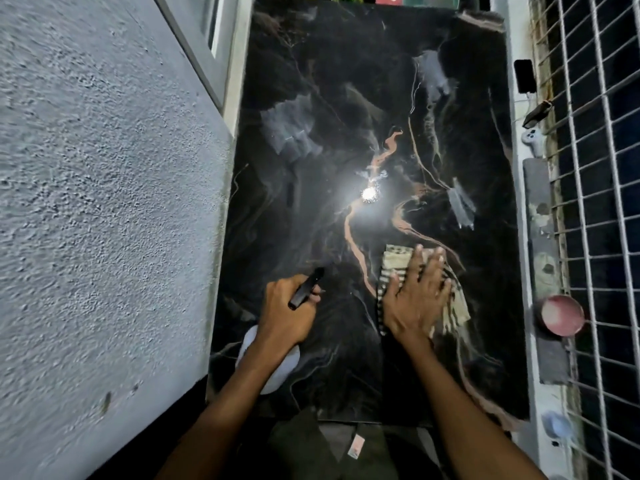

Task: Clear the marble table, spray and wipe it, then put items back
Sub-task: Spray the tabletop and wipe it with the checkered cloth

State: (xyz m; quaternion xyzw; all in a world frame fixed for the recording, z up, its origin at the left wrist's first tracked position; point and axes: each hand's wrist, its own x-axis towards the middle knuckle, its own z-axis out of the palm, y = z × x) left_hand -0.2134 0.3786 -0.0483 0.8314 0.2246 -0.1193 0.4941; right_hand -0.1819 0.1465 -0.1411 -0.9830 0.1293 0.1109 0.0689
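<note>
The black marble table (346,98) with orange veins fills the middle of the view, a bright lamp glare near its centre. My left hand (287,313) grips the black trigger head of a spray bottle (306,287); the bottle's white body (280,368) shows under my wrist at the table's left edge. My right hand (417,296) lies flat, fingers straight, pressing a striped beige cloth (457,306) onto the marble at the near right. Pale wet smears mark the far left and right of the surface.
A rough grey wall (104,202) runs along the left. On the white ledge (519,271) to the right sit a pink bowl (562,315), a white game controller (533,140), a dark phone (524,76) and a grey slab. A wire window grille (595,168) stands behind them.
</note>
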